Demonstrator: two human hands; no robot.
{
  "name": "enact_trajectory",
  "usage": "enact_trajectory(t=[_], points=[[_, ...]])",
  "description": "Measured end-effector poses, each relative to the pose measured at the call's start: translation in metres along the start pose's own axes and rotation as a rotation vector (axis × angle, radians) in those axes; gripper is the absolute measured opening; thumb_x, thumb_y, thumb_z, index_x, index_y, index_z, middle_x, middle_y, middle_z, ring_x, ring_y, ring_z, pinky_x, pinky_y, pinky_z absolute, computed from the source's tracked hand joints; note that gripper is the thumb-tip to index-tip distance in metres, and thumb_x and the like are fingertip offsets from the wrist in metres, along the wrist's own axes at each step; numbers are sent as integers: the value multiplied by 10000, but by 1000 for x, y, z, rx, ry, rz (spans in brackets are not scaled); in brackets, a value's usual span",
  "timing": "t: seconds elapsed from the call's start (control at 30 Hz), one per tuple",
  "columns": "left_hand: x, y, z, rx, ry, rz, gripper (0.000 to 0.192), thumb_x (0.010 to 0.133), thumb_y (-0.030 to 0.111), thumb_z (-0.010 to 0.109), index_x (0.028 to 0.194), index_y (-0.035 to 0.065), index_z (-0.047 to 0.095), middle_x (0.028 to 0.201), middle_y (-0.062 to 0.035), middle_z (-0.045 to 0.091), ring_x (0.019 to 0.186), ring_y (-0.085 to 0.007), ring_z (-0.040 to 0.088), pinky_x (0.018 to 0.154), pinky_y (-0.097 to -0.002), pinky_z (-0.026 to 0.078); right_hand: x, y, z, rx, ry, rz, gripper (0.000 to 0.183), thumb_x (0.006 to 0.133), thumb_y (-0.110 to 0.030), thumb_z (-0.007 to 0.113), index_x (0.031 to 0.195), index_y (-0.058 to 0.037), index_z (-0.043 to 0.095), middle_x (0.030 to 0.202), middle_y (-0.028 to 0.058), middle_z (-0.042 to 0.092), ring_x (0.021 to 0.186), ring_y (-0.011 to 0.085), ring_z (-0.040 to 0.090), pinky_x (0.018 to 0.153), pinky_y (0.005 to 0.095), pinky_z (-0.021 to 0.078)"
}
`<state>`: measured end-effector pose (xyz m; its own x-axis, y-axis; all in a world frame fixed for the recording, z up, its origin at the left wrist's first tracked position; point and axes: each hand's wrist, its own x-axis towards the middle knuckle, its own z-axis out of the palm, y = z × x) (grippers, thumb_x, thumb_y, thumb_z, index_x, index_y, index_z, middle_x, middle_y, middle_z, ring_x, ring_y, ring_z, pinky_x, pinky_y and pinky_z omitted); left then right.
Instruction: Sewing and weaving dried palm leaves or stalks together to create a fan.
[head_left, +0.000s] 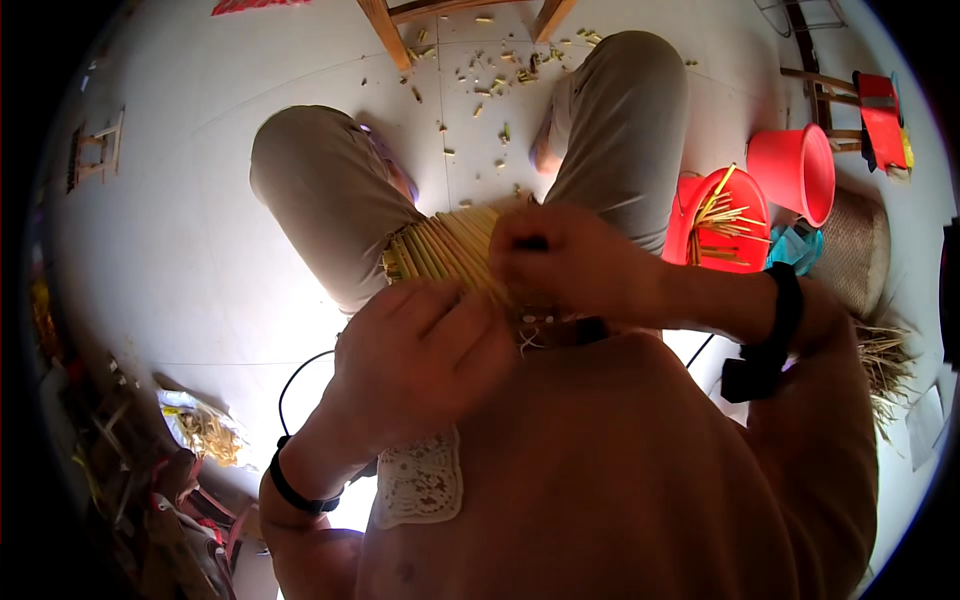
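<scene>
A row of straw-like plant stalks (442, 244), laid side by side and joined into a mat, rests across my lap between my thighs. Its stalks are yellow-green, and the cut ends show at the left edge. My left hand (427, 349) is curled over the near end of the row, its fingertips hidden beneath. At the right end, my right hand (566, 262) has bent fingers against the stalks; motion blurs it, and whatever lies between its fingertips is hidden. Pale threads (531, 337) show just below the right hand.
Cut stalk bits (517, 71) litter the floor beyond my feet, near a wooden stool (386, 34). On the right, a red bucket (754, 199) holds loose stalks (724, 217); another red bucket (791, 169) and a woven basket (855, 247) stand beside it. A bag of dry husks (210, 431) lies left.
</scene>
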<state>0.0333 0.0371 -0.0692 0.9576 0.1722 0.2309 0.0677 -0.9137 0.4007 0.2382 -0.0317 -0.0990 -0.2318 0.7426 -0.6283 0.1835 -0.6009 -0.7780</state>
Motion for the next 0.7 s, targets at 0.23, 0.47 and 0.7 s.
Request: enact_trajectory(t=[0.23, 0.47, 0.7], points=[[-1, -5, 1, 14, 60, -15, 240, 696, 93, 745, 925, 36, 707, 954, -90, 699, 865, -248, 700, 727, -363, 579, 15, 7, -22, 432, 91, 134, 137, 998, -242, 601, 959, -111, 606, 805, -15, 585, 622, 75, 513, 600, 232, 484], [-4, -4, 2, 20, 35, -25, 251, 693, 93, 752, 931, 26, 706, 956, -91, 702, 873, -250, 701, 730, -364, 585, 32, 4, -21, 825, -118, -11, 174, 1006, -278, 573, 936, -119, 568, 739, -18, 558, 576, 76, 509, 603, 266, 561], [-11, -1, 5, 15, 25, 13, 210, 712, 108, 687, 921, 89, 676, 988, -54, 666, 901, -221, 670, 776, -346, 554, 140, 60, -172, 856, 330, -184, 126, 959, -202, 613, 1008, -90, 643, 695, -14, 540, 589, 92, 555, 549, 250, 462]])
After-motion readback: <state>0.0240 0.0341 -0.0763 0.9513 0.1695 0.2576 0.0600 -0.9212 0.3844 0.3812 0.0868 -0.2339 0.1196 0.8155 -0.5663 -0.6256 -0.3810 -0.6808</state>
